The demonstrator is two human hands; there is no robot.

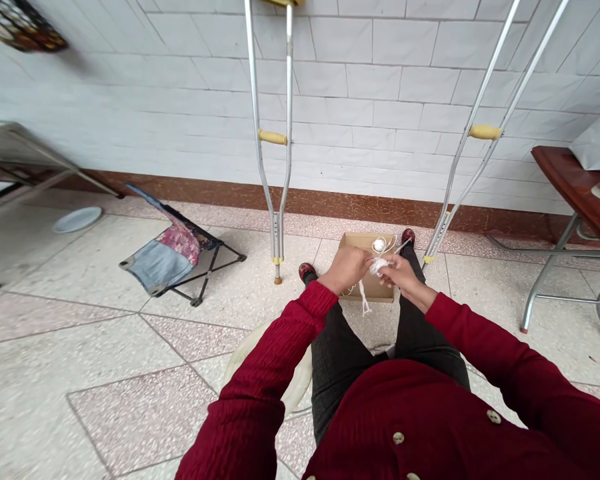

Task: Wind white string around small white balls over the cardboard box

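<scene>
Between my hands is a small bunched piece of white yarn work (pixel 379 267), held above a shallow cardboard box (pixel 347 241). My left hand (pixel 351 267) is closed, with its fingertips pinching the yarn work's left side. From the right, my right hand (pixel 404 276) grips the same piece between thumb and fingers. A thin, pale stick (pixel 404 246) slants up beside the right hand; whether that hand holds it I cannot tell. In the box lies a white yarn ball (pixel 379 245) with loose strands around it. A white tail of yarn (pixel 364 300) hangs below my hands.
Two metal crutches, one left (pixel 277 233) and one right (pixel 443 223), lean on the tiled wall (pixel 343 40). A low folding chair (pixel 163 263) and a pale plate (pixel 77 219) are at the left. A brown table (pixel 575 183) with metal legs stands at the right.
</scene>
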